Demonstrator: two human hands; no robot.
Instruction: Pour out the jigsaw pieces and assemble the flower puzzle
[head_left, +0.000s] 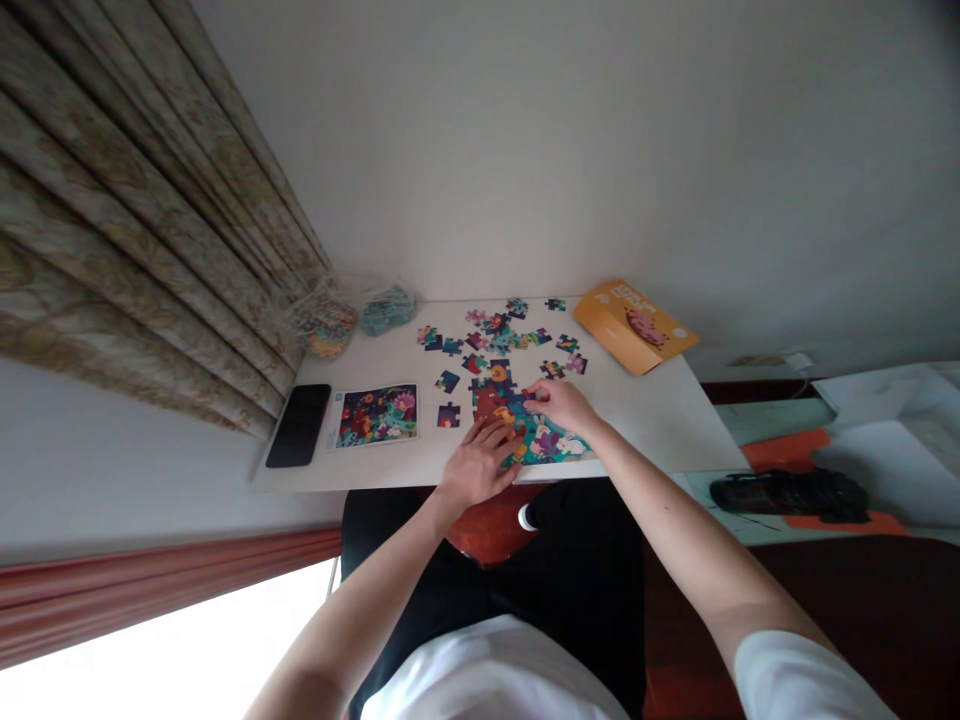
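Note:
A partly joined jigsaw puzzle (pixel 551 440) lies near the table's front edge, with a bear, rabbits and plants on it. My left hand (pixel 480 462) rests flat on its lower left part, fingers stretched out and covering some of the picture. At the puzzle's upper right edge, my right hand (pixel 564 406) pinches a small puzzle piece (pixel 529 395), mostly hidden by the fingertips. Loose puzzle pieces (pixel 499 342) are scattered behind the joined part, several overlapping. One single piece (pixel 448 415) lies left of the puzzle. A printed reference picture (pixel 377 415) lies farther left.
A black phone (pixel 299 425) lies at the table's left edge. Two clear bags of pieces (pixel 324 325) stand at the back left by the curtain (pixel 150 170). A yellow box (pixel 636 325) sits at the back right. Right of the white table (pixel 667 430) is a lower surface with a dark object (pixel 787 493).

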